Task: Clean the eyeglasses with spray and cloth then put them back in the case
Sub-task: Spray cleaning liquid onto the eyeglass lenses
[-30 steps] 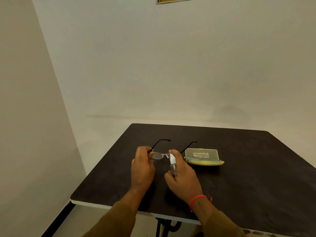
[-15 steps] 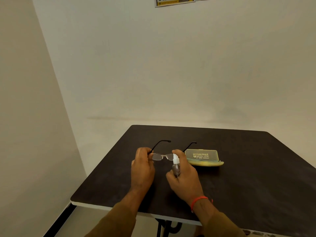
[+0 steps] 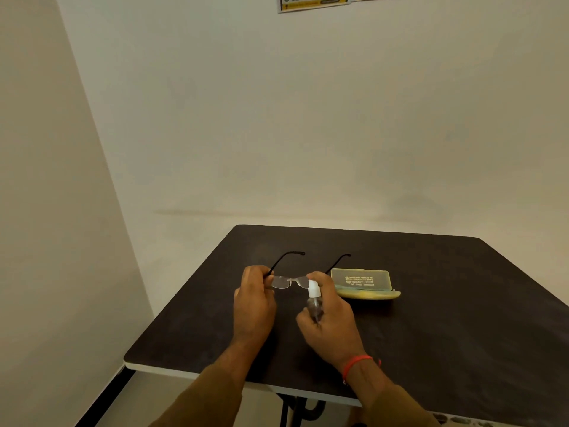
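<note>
Above the dark desk [image 3: 431, 349], our right hand [image 3: 331, 322] is wrapped around a small spray bottle [image 3: 313, 298], nozzle beside the lens. Our left hand [image 3: 254, 300] pinches the eyeglasses [image 3: 289, 282] at one end, arms unfolded, pointing away. Farther right, the open case [image 3: 363, 283] lies on the desk.

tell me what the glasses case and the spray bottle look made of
Case: probably translucent yellow-green plastic; matte lid, printed lettering. Spray bottle in the right hand: seemingly clear plastic body, contents unclear, with an opaque white nozzle cap.
</note>
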